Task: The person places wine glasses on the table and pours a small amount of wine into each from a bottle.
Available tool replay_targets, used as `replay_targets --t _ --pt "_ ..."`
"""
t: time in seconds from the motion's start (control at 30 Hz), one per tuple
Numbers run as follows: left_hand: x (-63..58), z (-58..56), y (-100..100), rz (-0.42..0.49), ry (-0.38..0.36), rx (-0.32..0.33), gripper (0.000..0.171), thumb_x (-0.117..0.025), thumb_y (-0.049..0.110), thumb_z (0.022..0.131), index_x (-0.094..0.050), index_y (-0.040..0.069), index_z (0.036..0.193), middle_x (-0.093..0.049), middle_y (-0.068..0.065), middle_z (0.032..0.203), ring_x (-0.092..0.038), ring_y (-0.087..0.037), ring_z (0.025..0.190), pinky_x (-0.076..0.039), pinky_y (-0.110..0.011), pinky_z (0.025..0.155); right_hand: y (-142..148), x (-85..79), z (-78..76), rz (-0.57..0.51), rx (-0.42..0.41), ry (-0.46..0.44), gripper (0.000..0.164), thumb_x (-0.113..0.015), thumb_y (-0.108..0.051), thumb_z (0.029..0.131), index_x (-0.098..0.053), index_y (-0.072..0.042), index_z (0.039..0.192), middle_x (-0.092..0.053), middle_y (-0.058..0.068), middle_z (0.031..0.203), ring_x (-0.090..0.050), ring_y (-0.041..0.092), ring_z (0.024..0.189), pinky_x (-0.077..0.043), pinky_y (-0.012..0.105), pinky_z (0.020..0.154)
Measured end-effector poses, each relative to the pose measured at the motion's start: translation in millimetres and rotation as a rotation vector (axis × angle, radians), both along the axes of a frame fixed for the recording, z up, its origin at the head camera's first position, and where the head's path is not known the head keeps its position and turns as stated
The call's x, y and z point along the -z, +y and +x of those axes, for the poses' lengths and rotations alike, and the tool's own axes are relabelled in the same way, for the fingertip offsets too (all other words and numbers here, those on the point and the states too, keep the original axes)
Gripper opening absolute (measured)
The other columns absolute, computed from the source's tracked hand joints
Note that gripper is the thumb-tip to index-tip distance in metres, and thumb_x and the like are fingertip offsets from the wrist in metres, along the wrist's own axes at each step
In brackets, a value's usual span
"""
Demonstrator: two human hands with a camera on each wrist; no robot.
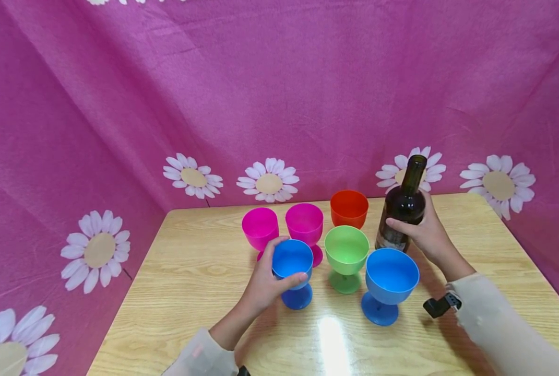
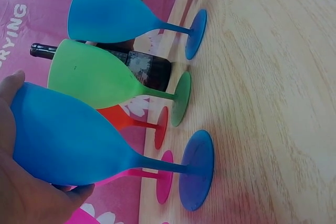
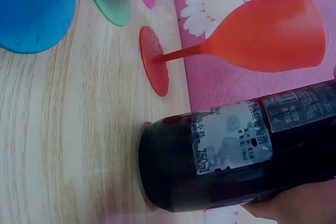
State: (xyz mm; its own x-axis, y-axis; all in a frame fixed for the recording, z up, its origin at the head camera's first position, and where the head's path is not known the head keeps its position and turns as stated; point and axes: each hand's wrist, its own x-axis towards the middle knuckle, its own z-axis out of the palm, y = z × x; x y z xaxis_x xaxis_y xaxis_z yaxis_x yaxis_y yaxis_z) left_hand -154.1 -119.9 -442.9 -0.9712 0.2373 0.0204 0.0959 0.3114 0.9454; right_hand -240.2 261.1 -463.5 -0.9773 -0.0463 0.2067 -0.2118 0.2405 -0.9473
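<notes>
My left hand point(image 1: 265, 284) grips the bowl of a blue plastic wine goblet point(image 1: 294, 261), thumb on the near side and fingers round the far side. In the left wrist view this goblet point(image 2: 79, 135) looks upright, its round foot close to the wood. On the right, my right hand point(image 1: 429, 237) holds a dark glass wine bottle point(image 1: 403, 206) round its body. The bottle point(image 3: 231, 145) has a pale label marked 750ml, and its base is at the table surface. Nearest the bottle are a second blue goblet point(image 1: 392, 279) in front and a red-orange goblet point(image 1: 349, 209) to its left.
A green goblet point(image 1: 346, 250) stands between the two blue ones. Two pink goblets, one left point(image 1: 260, 230) and one right point(image 1: 305, 224), stand behind the held goblet. The wooden table point(image 1: 185, 292) meets a magenta cloth point(image 1: 279, 94) with white daisies at the back and sides.
</notes>
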Motion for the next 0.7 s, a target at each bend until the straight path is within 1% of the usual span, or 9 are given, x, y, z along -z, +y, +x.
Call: replay_targets --t 0.1,0.17,0.27,0.43,0.67,0.7 --pt "-0.2 0.2 0 0.000 0.000 0.000 0.087 -0.085 0.035 0.084 -0.036 0.023 0.155 -0.046 -0.008 0.151 -0.042 -0.040 0.140 -0.057 -0.054 0.093 0 -2.8 0.6 0.014 -0.004 0.005 0.096 -0.075 -0.011 0.094 -0.009 -0.028 0.162 -0.029 0.019 0.159 -0.036 0.041 0.138 -0.033 0.077 0.108" --pt "-0.5 0.4 0 0.000 -0.003 0.000 0.087 -0.085 0.034 0.084 -0.036 0.023 0.155 -0.046 -0.008 0.151 -0.042 -0.039 0.140 -0.057 -0.053 0.093 0 -6.4 1.5 0.026 0.004 0.002 0.096 -0.076 -0.011 0.094 -0.011 -0.028 0.161 -0.030 0.018 0.159 -0.035 0.042 0.140 -0.032 0.077 0.108" --pt "-0.9 0.7 0 -0.005 -0.007 -0.004 0.086 -0.085 0.034 0.084 -0.037 0.025 0.154 -0.046 -0.008 0.151 -0.042 -0.039 0.141 -0.057 -0.053 0.093 0 -14.0 4.0 0.043 0.018 0.005 0.096 -0.078 -0.012 0.092 -0.012 -0.026 0.161 -0.032 0.019 0.159 -0.034 0.045 0.141 -0.031 0.077 0.109" --pt "-1.8 0.9 1 -0.011 -0.006 -0.007 0.084 -0.085 0.034 0.084 -0.037 0.027 0.154 -0.046 -0.009 0.151 -0.042 -0.040 0.140 -0.057 -0.054 0.093 2 -28.2 12.0 0.077 0.026 0.011 0.098 -0.079 -0.012 0.091 -0.012 -0.023 0.162 -0.031 0.024 0.159 -0.033 0.052 0.141 -0.029 0.081 0.107" --pt "-0.7 1.0 1 -0.015 -0.003 -0.008 0.084 -0.085 0.035 0.084 -0.038 0.028 0.153 -0.046 -0.009 0.151 -0.042 -0.040 0.140 -0.058 -0.054 0.093 2 -37.9 20.9 0.167 0.016 0.046 0.096 -0.082 -0.012 0.089 -0.017 -0.024 0.159 -0.038 0.023 0.152 -0.041 0.050 0.135 -0.036 0.079 0.102" --pt "-1.0 1.1 1 -0.016 -0.002 -0.009 0.085 -0.085 0.035 0.084 -0.037 0.027 0.154 -0.046 -0.008 0.151 -0.043 -0.039 0.140 -0.058 -0.054 0.093 2 -38.6 21.9 0.180 0.017 0.055 0.097 -0.082 -0.011 0.088 -0.018 -0.024 0.159 -0.039 0.022 0.150 -0.044 0.047 0.132 -0.038 0.078 0.102"
